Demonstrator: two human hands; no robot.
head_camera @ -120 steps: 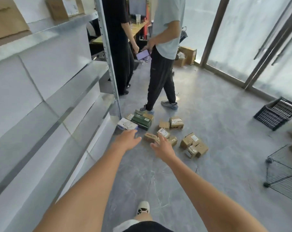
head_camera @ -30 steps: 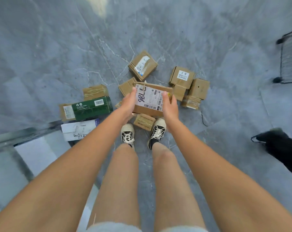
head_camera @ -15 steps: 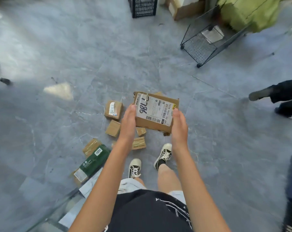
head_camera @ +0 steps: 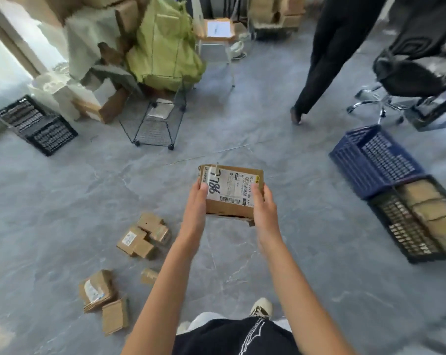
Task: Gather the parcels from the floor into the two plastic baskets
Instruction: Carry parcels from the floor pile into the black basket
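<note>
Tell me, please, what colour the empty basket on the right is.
Dark blue basket, clearest in the head view.

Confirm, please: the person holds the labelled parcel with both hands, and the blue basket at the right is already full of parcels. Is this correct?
Not quite. The head view shows both the left hand and the right hand holding the labelled parcel, but the blue basket looks empty. The parcels lie in the black basket beside it.
</note>
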